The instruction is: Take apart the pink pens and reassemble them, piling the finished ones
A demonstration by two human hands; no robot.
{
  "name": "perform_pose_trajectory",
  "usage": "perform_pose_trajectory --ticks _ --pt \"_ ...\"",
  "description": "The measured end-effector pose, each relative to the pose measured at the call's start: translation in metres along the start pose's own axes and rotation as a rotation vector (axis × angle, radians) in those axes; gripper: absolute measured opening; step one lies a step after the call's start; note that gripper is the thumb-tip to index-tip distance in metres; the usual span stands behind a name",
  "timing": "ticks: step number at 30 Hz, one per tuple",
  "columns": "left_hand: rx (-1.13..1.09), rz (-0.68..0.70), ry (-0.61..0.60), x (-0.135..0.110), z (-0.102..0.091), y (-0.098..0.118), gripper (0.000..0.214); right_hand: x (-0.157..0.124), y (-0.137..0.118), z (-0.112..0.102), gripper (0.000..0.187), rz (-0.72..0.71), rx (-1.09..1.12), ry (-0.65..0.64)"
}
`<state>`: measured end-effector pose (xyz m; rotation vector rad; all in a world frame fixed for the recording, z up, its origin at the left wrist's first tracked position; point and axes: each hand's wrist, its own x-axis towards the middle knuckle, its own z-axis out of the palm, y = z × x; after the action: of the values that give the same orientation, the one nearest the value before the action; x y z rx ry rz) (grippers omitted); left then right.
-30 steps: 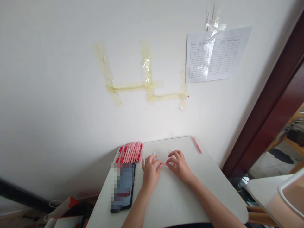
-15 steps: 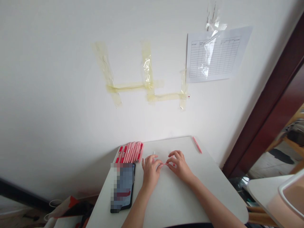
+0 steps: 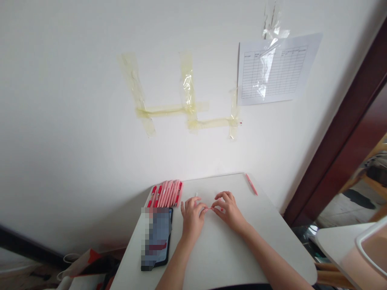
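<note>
Above the white table (image 3: 225, 253), my left hand (image 3: 192, 217) and my right hand (image 3: 229, 211) face each other with fingertips almost meeting. Between them is a small thin pink piece (image 3: 209, 208), pinched by thumb and finger at each end; it is too small to name exactly. A red bit (image 3: 222, 209) shows beneath my right hand, mostly hidden by the fingers. Just beyond my left fingers lies a small whitish piece (image 3: 196, 194). To the left of my left hand, several pink and red pens (image 3: 166, 194) lie side by side in a row.
A phone (image 3: 161, 237), partly blurred out, lies left of my left forearm. One pink pen (image 3: 251, 184) rests near the table's far right corner. The wall behind carries yellowed tape (image 3: 165, 110) and a printed sheet (image 3: 273, 76). At right stands another white surface (image 3: 335, 237).
Both hands stay in nearly the same place, still pinching the small pink piece. The pens and phone have not moved.
</note>
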<state>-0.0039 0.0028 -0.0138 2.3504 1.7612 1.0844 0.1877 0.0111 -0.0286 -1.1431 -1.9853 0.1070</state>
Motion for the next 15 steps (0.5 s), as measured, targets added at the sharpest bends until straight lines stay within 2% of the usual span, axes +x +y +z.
perform_pose_trajectory --ticks 6,15 --pt "-0.029 -0.029 0.022 0.000 0.000 0.000 0.012 0.001 0.001 -0.003 0.023 0.029 -0.007 0.028" --pt "-0.027 -0.020 0.050 0.002 -0.003 0.001 0.011 -0.002 0.024 -0.015 0.024 0.135 -0.059 0.076"
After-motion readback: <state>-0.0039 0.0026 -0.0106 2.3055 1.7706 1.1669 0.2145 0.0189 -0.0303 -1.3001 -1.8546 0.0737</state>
